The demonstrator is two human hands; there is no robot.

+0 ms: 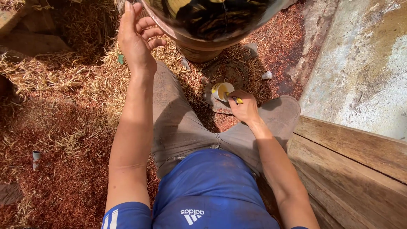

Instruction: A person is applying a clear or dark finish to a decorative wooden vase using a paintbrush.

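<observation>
on husks, one pot (212,25), one cup (221,90)

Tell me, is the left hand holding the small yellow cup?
No: the left hand rests open against the big glossy pot, while the yellow cup sits by the right hand.

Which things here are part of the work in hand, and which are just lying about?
In use:
- left hand resting on the glossy dark pot
- right hand holding a yellow-handled tool at a small yellow cup

Lying about:
- small white piece
- grey tube on the shavings
- wooden planks
</observation>
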